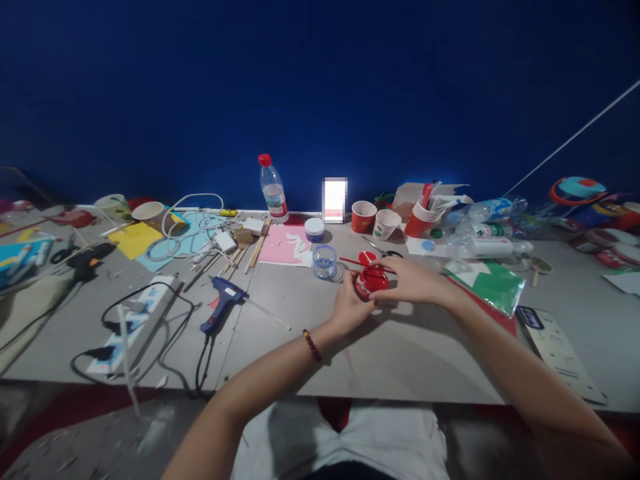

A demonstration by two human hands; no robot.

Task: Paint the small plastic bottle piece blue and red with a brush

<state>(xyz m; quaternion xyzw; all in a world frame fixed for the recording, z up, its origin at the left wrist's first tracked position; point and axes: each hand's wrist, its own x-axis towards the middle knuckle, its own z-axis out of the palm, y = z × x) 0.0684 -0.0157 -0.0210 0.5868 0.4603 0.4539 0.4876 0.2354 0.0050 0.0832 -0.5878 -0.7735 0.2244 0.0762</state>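
In the middle of the table I have a small jar of red paint [371,283], its top off and red inside. My left hand [347,307] wraps round the jar's left side. From the right, my right hand [413,280] grips its rim and side, thumb low and fingers behind. A red round lid [367,257] lies just beyond the jar. Beside it shows a thin red stick [353,262], perhaps a brush handle; its far end is hidden at the jar. A clear blue-tinted cup [324,262] stands left of my hands.
A blue glue gun [226,300] and a power strip [137,327] with cords lie left. Behind are a bottle [273,190], a white-lidded jar [315,231], pink paper [277,248] and paper cups [363,217]. Plastic bottles [490,247] and a phone [531,319] lie right.
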